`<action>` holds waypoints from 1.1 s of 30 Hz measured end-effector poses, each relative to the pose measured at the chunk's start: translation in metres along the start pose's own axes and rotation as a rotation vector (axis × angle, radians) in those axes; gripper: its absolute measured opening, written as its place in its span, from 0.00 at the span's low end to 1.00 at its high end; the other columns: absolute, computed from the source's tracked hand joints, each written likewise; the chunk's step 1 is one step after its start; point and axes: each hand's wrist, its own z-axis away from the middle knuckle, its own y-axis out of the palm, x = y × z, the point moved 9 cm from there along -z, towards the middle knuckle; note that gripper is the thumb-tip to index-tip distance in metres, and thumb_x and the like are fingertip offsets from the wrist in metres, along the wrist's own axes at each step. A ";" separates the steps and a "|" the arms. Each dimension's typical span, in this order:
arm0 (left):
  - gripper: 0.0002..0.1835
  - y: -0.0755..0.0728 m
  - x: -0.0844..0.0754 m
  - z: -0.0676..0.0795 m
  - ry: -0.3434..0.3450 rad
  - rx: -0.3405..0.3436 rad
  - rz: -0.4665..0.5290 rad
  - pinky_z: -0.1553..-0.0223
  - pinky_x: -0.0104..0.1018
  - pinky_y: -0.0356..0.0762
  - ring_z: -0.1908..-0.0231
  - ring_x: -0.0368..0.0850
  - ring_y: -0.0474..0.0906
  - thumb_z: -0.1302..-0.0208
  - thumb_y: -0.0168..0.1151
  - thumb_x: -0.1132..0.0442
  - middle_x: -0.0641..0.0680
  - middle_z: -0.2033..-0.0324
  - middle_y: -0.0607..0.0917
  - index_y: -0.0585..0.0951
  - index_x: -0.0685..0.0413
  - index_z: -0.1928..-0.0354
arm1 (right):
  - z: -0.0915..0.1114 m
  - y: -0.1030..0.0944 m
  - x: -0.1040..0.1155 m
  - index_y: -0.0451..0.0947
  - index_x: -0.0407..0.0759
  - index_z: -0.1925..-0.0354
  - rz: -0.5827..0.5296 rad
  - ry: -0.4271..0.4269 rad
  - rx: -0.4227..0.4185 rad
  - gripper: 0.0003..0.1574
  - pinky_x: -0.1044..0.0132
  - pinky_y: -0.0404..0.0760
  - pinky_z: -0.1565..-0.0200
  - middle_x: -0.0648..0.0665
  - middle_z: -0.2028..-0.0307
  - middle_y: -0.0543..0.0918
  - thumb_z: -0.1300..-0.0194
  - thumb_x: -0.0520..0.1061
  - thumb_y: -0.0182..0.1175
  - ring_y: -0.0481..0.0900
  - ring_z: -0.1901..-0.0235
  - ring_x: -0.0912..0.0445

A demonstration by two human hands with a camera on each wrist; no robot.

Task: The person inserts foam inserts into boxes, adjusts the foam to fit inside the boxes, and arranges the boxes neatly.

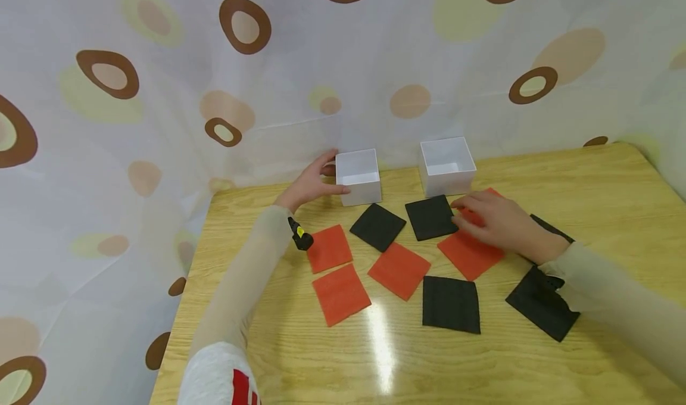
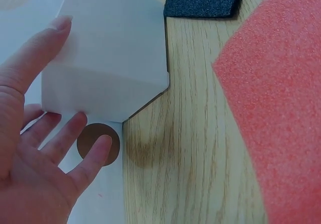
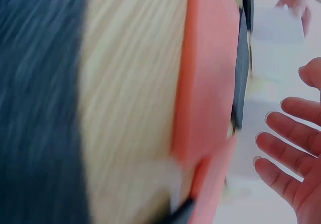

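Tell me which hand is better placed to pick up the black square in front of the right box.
Right, I'd judge. The right hand looks empty and hangs right beside that black square. The left hand is farther away, at the left box with its thumb against it.

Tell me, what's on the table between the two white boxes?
Only bare wooden tabletop lies between the left white box and the right white box; the head view shows it.
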 end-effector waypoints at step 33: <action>0.49 -0.001 0.004 -0.005 -0.013 0.017 0.042 0.33 0.54 0.71 0.33 0.57 0.72 0.40 0.78 0.65 0.58 0.28 0.69 0.60 0.52 0.21 | -0.060 0.098 0.162 0.81 0.44 0.41 -0.036 -0.442 0.221 0.31 0.56 0.78 0.47 0.46 0.47 0.81 0.30 0.63 0.68 0.77 0.50 0.51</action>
